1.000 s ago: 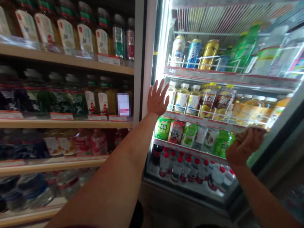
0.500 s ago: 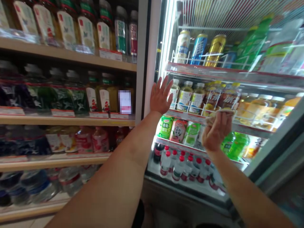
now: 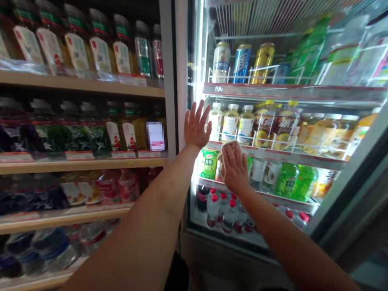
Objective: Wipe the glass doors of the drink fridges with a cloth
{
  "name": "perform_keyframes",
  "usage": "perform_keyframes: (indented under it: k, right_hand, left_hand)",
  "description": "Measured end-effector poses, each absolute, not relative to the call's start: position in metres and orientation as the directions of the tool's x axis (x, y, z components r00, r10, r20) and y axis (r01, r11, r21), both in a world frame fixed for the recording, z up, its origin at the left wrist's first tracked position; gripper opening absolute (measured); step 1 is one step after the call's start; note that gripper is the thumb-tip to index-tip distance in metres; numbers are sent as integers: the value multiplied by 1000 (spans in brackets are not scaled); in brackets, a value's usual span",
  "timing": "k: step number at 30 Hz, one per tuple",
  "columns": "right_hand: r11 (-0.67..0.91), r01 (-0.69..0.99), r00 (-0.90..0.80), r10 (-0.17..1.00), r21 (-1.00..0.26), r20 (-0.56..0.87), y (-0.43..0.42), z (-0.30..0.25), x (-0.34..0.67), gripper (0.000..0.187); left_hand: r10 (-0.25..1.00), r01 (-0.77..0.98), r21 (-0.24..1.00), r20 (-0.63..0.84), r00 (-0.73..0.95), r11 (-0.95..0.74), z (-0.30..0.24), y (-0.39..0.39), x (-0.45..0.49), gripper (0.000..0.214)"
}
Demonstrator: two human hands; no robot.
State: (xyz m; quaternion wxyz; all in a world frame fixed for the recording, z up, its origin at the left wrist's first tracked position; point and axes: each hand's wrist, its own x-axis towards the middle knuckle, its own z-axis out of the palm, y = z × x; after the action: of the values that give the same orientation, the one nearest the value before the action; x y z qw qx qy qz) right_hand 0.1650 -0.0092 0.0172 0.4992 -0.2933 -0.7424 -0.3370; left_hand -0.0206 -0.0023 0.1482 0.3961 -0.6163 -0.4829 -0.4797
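Observation:
My left hand (image 3: pixel 196 126) is spread with its fingers up, at the left edge of the lit drinks fridge, by the door's frame. It holds nothing. My right hand (image 3: pixel 235 167) presses a pale cloth (image 3: pixel 224 148) flat in front of the fridge, over the glass door it seems, though the glass itself is hard to make out. The cloth shows around the fingers and is otherwise covered by them. Behind that hand are the fridge's middle shelf edge (image 3: pixel 273 155) and a row of green bottles (image 3: pixel 208 163), partly hidden.
On the left, wooden shelves (image 3: pixel 91 165) carry rows of drink bottles. Inside the fridge stand a gold can (image 3: pixel 263 60), a blue can (image 3: pixel 241 62), tea bottles (image 3: pixel 230 123) and small red-capped bottles (image 3: pixel 229 216). A dark door frame (image 3: pixel 357 194) slants along the right.
My right hand has swept left with the cloth, from mid-fridge toward my left hand. My left hand stays at the fridge's left edge; the view has shifted slightly.

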Motion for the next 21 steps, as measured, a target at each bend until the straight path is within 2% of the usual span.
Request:
perform_keyframes:
  k: [8, 12, 17, 21]
  right_hand:
    - [635, 709, -453, 78, 306, 888, -7, 10, 162, 72]
    - [632, 678, -502, 26, 375, 864, -5, 12, 180, 69]
    - [561, 719, -500, 8, 410, 866, -2, 1, 225, 65]
    - [461, 804, -441, 37, 377, 897, 1, -22, 272, 63]
  left_hand:
    - [188, 978, -29, 980, 69, -207, 148, 2, -23, 71]
    - [169, 981, -48, 982, 81, -190, 148, 0, -23, 66]
    - [155, 978, -57, 984, 89, -199, 147, 1, -23, 63]
    - [156, 976, -48, 984, 82, -211, 147, 2, -23, 64]
